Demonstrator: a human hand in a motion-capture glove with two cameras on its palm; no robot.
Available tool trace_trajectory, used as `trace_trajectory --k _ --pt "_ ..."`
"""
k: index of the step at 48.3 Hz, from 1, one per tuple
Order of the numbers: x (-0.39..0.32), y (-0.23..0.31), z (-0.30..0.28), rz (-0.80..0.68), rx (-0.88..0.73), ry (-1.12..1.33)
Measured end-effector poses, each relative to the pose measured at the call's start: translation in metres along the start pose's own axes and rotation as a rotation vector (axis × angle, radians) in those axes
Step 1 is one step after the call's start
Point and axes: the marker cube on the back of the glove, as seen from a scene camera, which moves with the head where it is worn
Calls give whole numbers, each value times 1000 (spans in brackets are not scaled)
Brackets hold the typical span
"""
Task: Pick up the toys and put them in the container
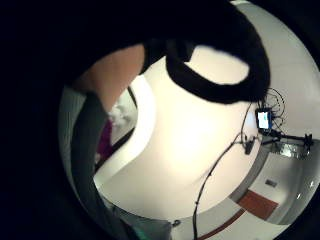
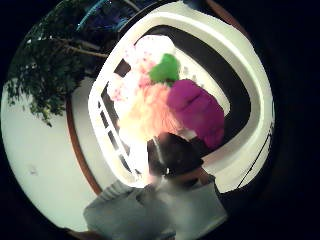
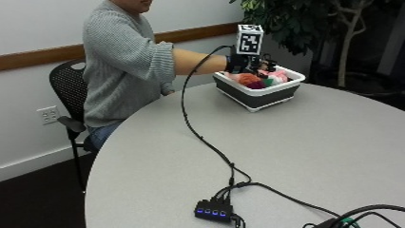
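Grip unclear: right hand [image 3: 244,61] hovers above the container's near rim [image 3: 244,89]; 1 purple toy [image 2: 197,111], 1 green toy [image 2: 165,70], 1 orange toy [image 2: 145,112] inside.

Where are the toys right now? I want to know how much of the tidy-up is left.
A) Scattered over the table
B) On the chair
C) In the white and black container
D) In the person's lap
C: the outside view shows the colourful toys piled inside the container, with the gloved right hand over it; no toys show on the table.

plush toys [image 3: 254,80] heaped in white-rimmed container [image 3: 256,97]
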Motion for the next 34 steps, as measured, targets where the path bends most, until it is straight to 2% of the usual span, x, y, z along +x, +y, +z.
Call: trace_trajectory --k 3,8,13,17,21,26,34 --pt "19 18 -2 12 19 76" --pt "57 66 -7 -49 81 98" --pt "104 131 -8 -102 133 -9" --pt "143 170 2 -22 141 82" --pt "172 201 7 102 146 74" --pt "168 232 13 95 168 54" --pt "126 308 39 -46 219 -34"
